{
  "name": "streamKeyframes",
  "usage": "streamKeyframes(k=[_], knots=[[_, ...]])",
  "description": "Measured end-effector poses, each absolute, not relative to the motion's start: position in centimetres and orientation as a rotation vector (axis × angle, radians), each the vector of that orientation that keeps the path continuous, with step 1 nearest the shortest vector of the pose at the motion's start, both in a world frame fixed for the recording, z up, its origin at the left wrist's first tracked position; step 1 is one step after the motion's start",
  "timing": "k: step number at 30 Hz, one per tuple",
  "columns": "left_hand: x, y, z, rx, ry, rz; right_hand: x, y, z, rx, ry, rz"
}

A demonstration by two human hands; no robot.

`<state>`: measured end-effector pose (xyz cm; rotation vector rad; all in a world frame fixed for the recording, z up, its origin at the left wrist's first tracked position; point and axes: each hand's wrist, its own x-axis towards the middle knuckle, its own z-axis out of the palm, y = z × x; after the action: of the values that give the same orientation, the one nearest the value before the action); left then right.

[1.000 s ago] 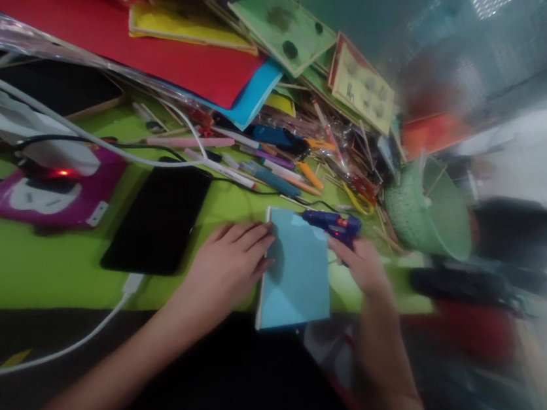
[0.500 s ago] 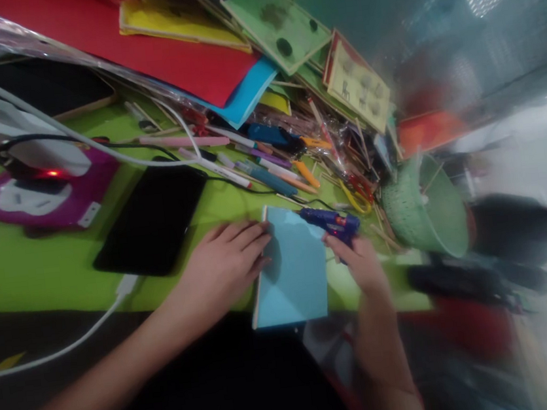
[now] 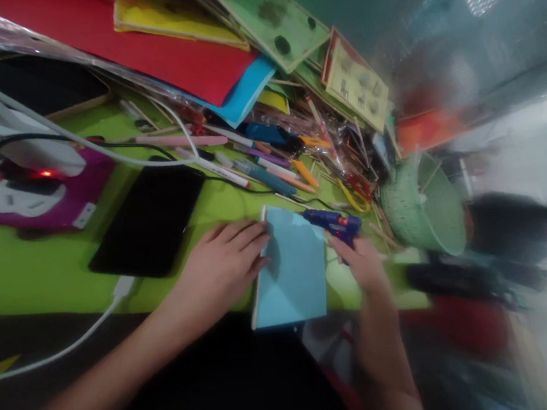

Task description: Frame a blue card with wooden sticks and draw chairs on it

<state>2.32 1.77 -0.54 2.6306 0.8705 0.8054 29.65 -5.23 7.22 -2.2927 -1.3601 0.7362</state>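
A light blue rectangular board (image 3: 294,275) lies near the table's front edge, with a pale thin strip (image 3: 260,292) along its left side. My left hand (image 3: 227,256) rests over that side, fingers stretched out and touching the edge, thumb apart below them. In my right hand (image 3: 361,257) is a blue glue gun (image 3: 332,221), gripped by its handle. Its nozzle points left, over the board's top edge; whether it touches the board I cannot tell. The handle is mostly covered by my fingers.
A black phone (image 3: 149,219) lies left, beside a purple power strip (image 3: 38,199) with cables. Pens (image 3: 265,176), scissors (image 3: 354,197) and sticks clutter the table behind the board. A green basket (image 3: 422,208) stands right. Red paper (image 3: 163,59) and decorated boards (image 3: 278,30) are stacked behind.
The glue gun has shifted slightly right along the board's top edge, together with my right hand. My left hand stays at the board's left side. The view has moved a little.
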Motion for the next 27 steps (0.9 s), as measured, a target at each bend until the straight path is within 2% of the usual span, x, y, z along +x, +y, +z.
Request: streamKeyframes(k=[17, 27], knots=[[2.3, 1.8, -0.8, 2.613, 0.866, 0.790, 30.8, -6.0, 7.2, -2.340, -1.360, 0.654], [2.4, 1.8, -0.6, 2.635, 0.869, 0.781, 29.9, -5.6, 6.9, -2.261, -1.365, 0.733]])
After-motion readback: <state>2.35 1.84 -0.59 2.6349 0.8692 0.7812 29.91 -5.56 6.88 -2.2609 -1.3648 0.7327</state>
